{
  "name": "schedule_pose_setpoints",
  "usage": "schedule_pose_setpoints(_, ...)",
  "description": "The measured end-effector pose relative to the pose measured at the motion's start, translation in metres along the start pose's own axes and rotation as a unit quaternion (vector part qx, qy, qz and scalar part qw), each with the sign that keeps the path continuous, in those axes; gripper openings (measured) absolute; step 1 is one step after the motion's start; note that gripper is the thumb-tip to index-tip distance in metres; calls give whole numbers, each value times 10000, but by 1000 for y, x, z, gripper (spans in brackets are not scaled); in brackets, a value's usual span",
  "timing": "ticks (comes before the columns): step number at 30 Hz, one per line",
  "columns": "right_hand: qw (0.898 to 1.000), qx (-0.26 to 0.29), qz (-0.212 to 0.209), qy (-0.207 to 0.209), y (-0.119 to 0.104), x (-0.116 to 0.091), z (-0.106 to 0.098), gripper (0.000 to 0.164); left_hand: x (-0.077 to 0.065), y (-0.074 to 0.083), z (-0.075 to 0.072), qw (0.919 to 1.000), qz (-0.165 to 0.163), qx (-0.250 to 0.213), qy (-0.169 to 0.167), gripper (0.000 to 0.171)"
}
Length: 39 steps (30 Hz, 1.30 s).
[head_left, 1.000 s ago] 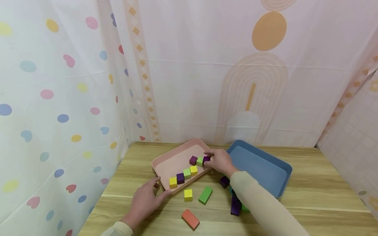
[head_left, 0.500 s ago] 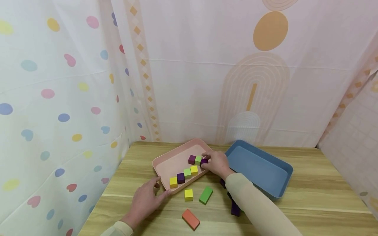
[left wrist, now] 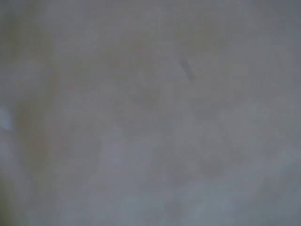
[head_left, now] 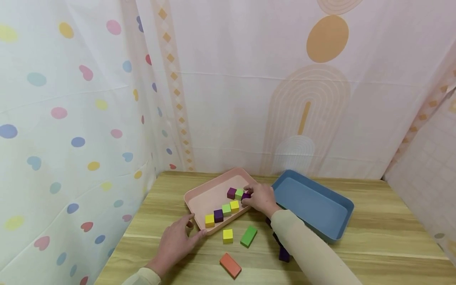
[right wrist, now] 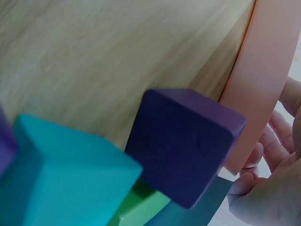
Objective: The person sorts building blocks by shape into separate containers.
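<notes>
My right hand [head_left: 263, 196] reaches over the near right side of the pink tray [head_left: 199, 192]. It pinches a dark purple cube [head_left: 246, 197] at the end of a short row, against a light green cube [head_left: 240, 194] and a plum cube [head_left: 231, 193]. Nearer the front wall inside stands another row: yellow cube [head_left: 209, 221], purple cube [head_left: 218, 215], light green cube [head_left: 226, 209], yellow cube [head_left: 234, 206]. At the tray's left front corner my left hand [head_left: 176, 242] touches the rim with spread thumb and fingers. The left wrist view is a blur.
A blue tray [head_left: 313, 206] stands to the right. On the wooden table lie a yellow cube [head_left: 228, 236], a green block [head_left: 248, 236] and an orange block [head_left: 230, 265]. Purple, teal [right wrist: 70, 174] and green blocks cluster below my right forearm, partly hidden by it.
My right hand has moved slightly left with the purple cube, and the green and plum cubes beside it have shifted a little left. The left hand stays put.
</notes>
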State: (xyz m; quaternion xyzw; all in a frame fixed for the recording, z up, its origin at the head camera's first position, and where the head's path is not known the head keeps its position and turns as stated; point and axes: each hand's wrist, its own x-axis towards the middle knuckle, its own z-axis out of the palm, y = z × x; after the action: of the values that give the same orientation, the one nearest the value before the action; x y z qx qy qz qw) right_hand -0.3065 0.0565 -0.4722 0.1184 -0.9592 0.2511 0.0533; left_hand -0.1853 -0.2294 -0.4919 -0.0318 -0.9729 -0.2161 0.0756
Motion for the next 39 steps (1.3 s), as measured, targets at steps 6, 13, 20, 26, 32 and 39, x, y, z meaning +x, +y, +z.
schedule_pose_setpoints(6, 9971, 746, 78, -139, 2, -5, -9, 45, -1, 0, -1, 10000, 11, 16, 7, 80)
schedule_pose_setpoints(13, 9954, 931, 125, -187, 4, -8, -16, 45, -1, -2, 2, 10000, -16, 55, -67, 82)
schedule_pose_setpoints(20, 9914, 1269, 266, -187, 1, -10, -23, 44, -2, -3, 3, 10000, -11, 26, -56, 81)
schedule_pose_setpoints(26, 9839, 1745, 375, -87, 1, -13, -33, 44, -1, -2, 3, 10000, 10, 17, -53, 83)
schedule_pose_setpoints(32, 9827, 1819, 341, 71, 6, -26, -48, 44, 1, -1, 3, 10000, 20, 14, -74, 83)
schedule_pose_setpoints(39, 9870, 1595, -136, 112, 20, -49, -61, 44, 2, -2, 2, 10000, 34, 22, -53, 82)
